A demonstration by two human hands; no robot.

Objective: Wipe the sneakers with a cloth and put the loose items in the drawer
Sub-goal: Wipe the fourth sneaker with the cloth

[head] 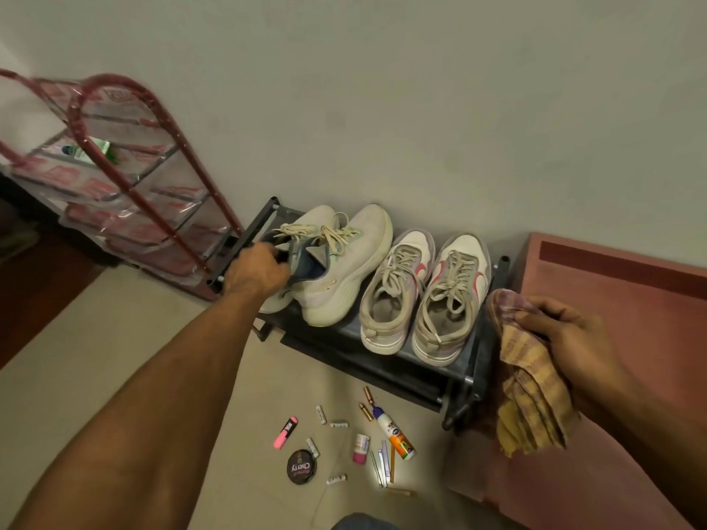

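Two pairs of sneakers stand on a low black shoe rack [386, 361] against the wall. My left hand [255, 272] grips the heel opening of the leftmost cream sneaker [306, 231], which is partly hidden behind the hand. Its mate [346, 277] stands beside it. To the right stands a white pair with pink logos [422, 296]. My right hand [570, 338] holds a crumpled yellow and purple checked cloth [530, 392] just right of the rack. Loose items lie on the floor in front: a pink highlighter [285, 432], a round black tin [301, 466], a glue bottle [396, 433] and several batteries.
A red wire rack [126, 174] wrapped in plastic stands at the left against the wall. A reddish-brown piece of furniture [612, 285] sits at the right, next to the shoe rack. Pale floor tiles [114, 338] stretch to the left of the loose items.
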